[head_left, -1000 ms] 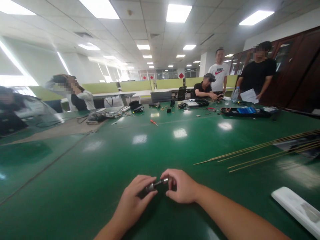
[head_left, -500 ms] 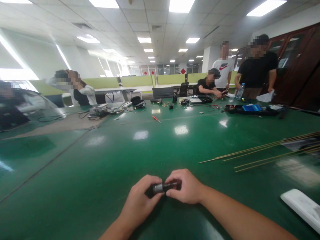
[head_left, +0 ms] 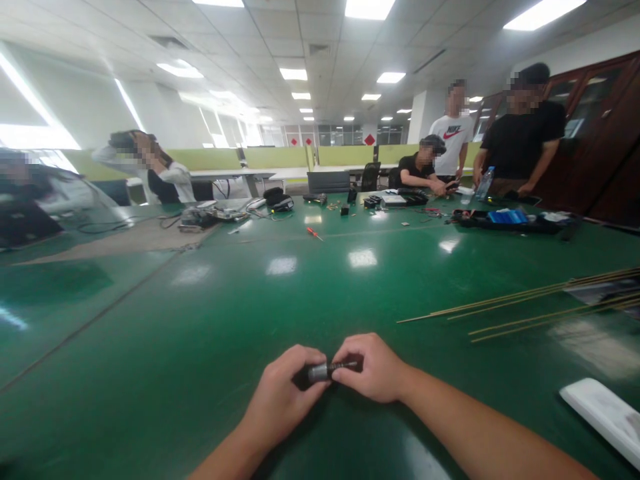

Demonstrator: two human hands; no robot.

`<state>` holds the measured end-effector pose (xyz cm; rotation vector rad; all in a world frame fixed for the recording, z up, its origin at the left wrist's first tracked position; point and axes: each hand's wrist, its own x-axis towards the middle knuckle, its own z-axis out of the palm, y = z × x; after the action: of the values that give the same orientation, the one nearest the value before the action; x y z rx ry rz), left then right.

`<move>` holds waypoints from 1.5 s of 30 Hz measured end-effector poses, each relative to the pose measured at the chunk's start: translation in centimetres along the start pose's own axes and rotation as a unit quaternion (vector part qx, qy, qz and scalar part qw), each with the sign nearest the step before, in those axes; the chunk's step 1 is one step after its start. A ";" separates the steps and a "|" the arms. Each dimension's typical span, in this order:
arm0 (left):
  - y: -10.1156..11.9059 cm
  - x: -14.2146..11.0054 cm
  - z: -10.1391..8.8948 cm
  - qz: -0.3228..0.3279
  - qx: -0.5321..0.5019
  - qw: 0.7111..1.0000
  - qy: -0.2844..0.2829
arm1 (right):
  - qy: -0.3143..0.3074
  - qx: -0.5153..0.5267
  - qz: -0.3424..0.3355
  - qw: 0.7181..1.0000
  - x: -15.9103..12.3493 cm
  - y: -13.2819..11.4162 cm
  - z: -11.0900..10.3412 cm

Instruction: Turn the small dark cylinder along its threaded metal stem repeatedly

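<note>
Low over the near part of the green table, both hands meet at a small black-and-silver cylinder. Its exact kind is not clear from here. My left hand is closed around the silver end, thumb and fingers on either side. At the darker end, my right hand pinches with thumb and forefinger, and a thin rod-like part shows inside its curled fingers. The fingers hide some of the cylinder.
Long thin rods lie at the right, with a white power strip nearer me. Farther off are a red screwdriver, a black tray holding blue items, and a water bottle. Several people sit or stand around the table.
My right fingers have moved slightly along the cylinder toward my left hand, covering more of its dark part. The white sheet held by the standing person at right no longer shows. The view has shifted slightly.
</note>
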<state>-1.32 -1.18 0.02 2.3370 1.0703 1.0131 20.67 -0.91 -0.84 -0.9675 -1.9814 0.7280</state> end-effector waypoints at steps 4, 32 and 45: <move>-0.2 -0.2 0.0 0.002 -0.004 1.000 0.000 | 0.000 0.000 0.001 1.000 0.0 0.0 -0.1; 0.2 0.0 -0.2 0.057 0.013 0.998 0.022 | -0.015 0.010 0.018 1.000 -0.2 0.3 -0.3; 0.1 -0.1 -0.2 0.052 0.014 0.998 0.014 | -0.006 0.015 0.031 0.999 -0.2 0.1 -0.2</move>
<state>-1.50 -1.32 0.16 2.4308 0.9873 1.0780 20.98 -1.00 -0.94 -1.0133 -1.9525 0.7978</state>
